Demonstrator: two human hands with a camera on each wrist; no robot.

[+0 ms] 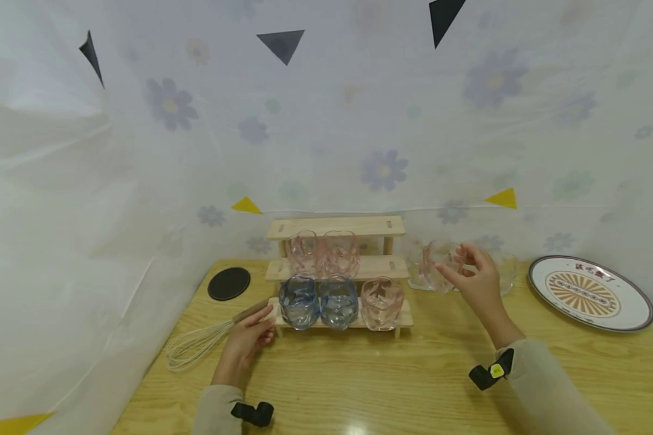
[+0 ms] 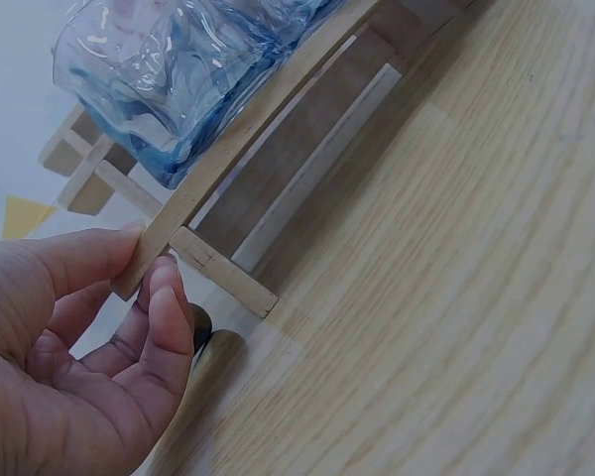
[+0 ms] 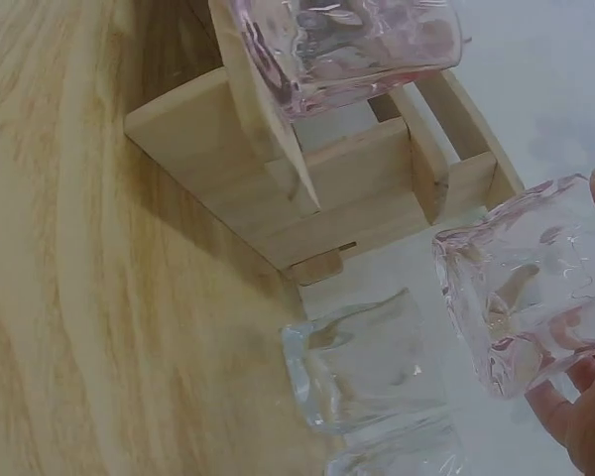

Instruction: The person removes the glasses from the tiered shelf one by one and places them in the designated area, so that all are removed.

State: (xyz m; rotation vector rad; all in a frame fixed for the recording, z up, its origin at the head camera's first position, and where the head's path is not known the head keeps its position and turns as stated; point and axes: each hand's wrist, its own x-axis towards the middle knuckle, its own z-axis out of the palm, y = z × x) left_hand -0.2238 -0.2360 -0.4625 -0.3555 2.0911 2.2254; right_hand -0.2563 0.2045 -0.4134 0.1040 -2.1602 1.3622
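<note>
Pink glass: pinching it in the right hand, right of the wooden rack; gripping the lowest shelf with the left hand. Apparently loading the rack; likely calling for a careful leftward carry.

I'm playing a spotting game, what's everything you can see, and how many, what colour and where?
table: 1, yellowish wood, underneath
stand: 1, pale wood, on table
blue glasses: 2, blue, stand's front step
pink glasses: 4, pink, three on stand, one held
clear glasses: at least 2, colourless, right of stand
whisk: 1, cream, brown-handled, left side
disc: 1, black, back left
plate: 1, white, dark-rimmed, far right
sheet: 1, white with flowers, behind
triangles: several, dark and yellow, against sheet
sleeves: 2, beige, front
cameras: 2, black, by sleeves
left hand: 1, bare, pinching the stand
right hand: 1, bare, holding a pink glass
</note>
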